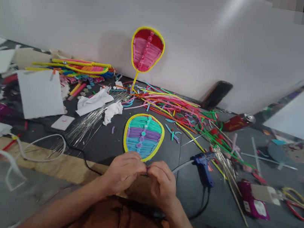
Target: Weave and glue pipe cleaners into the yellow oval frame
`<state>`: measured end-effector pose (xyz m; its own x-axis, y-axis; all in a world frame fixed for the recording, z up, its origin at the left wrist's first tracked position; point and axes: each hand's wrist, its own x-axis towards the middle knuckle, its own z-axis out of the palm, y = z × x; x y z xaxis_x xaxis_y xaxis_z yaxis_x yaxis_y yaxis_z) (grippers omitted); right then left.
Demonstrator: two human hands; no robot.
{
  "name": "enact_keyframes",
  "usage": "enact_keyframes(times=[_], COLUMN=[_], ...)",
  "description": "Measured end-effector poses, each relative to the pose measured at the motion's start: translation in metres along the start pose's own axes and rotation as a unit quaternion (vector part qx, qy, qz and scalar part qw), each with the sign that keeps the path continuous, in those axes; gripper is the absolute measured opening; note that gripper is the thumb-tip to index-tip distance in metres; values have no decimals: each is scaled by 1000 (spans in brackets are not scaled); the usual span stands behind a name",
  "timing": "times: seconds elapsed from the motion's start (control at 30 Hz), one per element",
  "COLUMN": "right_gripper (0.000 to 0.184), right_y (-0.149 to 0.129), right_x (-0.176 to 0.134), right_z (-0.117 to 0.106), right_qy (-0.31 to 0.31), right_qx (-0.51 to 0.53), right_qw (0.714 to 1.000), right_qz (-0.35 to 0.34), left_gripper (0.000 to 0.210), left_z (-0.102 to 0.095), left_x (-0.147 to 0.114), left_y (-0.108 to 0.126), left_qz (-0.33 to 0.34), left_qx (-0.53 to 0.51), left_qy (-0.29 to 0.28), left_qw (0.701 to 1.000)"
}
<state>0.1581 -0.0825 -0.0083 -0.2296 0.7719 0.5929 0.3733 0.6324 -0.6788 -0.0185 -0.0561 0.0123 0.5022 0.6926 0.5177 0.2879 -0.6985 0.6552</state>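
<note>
Both hands [125, 171] [162, 182] pinch a small purple piece [147, 171]

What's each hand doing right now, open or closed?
Left hand: closed, apparently pinching a small purplish piece.
Right hand: closed, apparently pinching the same piece.

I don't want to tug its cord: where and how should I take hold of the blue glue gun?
The blue glue gun is likely best taken by its handle, from the right: it slants toward the wearer, its cord curving left below.

Ctr: striped panel [137, 134] fuzzy, matt. Lwr R: glue gun [204, 167] smooth plastic. R: can [238, 122] glossy metal. L: sheet [40, 94] matt paper.
</note>
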Motion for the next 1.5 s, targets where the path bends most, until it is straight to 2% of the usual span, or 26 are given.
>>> enact_keyframes(times=[0.13,0.2,0.23,0.27,0.33,0.4,0.43,0.47,0.53,0.6,0.7,0.87,0.97,1.03,1.13,1.2,1.37,1.5], right_gripper=[18,12,10,10,15,21,24,25,27,27,24,23,17,17,23,23,20,19], right_y=[-1,-1,-1,-1,1,3,4,4,3,-1,-5,0,5,4,-1,-5,-6,-3], right_x=[-2,0,0,1,1,0,0,-1,-2,-3,-2,-7,-9,-9,-5,-2,0,-6], right_z=[-2,-2,-2,-1,2,5,7,9,12,15,13,-11,-26,-29,-21,-13,-7,-5], right_qy=[-27,-1,18,40,82,108,117,123,124,119,92,93,90,61,7,1,26,34], right_qx=[18,44,77,125,244,342,373,391,400,383,331,161,59,30,26,32,26,17], right_qw=[998,989,975,953,889,823,800,784,776,789,830,914,945,964,984,989,992,993], right_qz=[52,144,206,272,380,440,456,465,472,466,439,362,309,257,175,144,119,110], left_gripper=[26,17,12,11,19,20,20,21,22,22,23,26,30,31,31,29,30,32], left_z=[2,6,9,11,16,20,21,22,23,23,22,20,21,22,23,23,22,23], left_x=[8,10,11,11,10,8,7,7,6,8,12,14,12,12,12,11,7,2], left_y=[3,3,4,4,4,3,3,2,1,0,-1,-2,-3,-2,1,3,4,2], left_qz=[-92,-191,-245,-293,-356,-382,-387,-391,-401,-409,-429,-492,-498,-502,-495,-483,-474,-464], left_qx=[-29,-65,-94,-131,-207,-265,-284,-299,-319,-328,-360,-436,-467,-477,-482,-486,-485,-465], left_qy=[-44,-55,-56,-53,-40,-32,-30,-28,-17,3,20,54,58,56,43,33,18,3], left_qw=[994,978,963,946,910,885,876,870,859,851,828,752,728,720,722,728,734,754])
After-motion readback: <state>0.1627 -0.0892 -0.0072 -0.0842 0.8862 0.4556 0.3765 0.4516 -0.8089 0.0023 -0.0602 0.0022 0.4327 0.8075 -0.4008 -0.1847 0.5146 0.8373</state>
